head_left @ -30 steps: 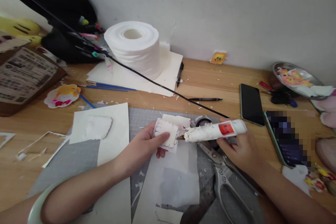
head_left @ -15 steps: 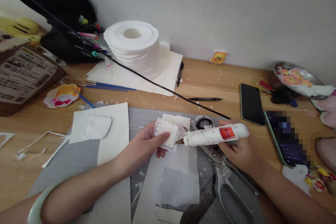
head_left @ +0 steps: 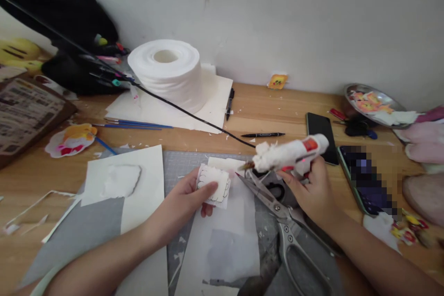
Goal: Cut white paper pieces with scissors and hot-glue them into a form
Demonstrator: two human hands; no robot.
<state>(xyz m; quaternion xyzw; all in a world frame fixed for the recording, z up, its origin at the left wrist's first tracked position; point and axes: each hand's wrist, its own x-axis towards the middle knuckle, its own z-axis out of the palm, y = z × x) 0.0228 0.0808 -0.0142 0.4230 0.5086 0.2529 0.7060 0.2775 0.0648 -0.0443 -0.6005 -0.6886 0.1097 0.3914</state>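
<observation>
Pinched in my left hand is a small white paper cutout with a scalloped black outline, my thumb lying flat across its face. My right hand grips a white glue gun with a red-orange label. Its brass nozzle points left, apart from the cutout. Below the glue gun, large metal scissors lie on the grey cutting mat. A sheet with a translucent film piece rests under the cutout. Left of it, a white sheet carries another outlined white piece.
A big white paper roll stands on sheets at the back. Black pens, blue brushes and a paint palette lie around. Two phones and a metal bowl of cutouts are at right. A black cord crosses behind.
The glue gun has moved up and right, and its nozzle has left the cutout's edge. My left hand still holds the cutout. The whole view has shifted slightly.
</observation>
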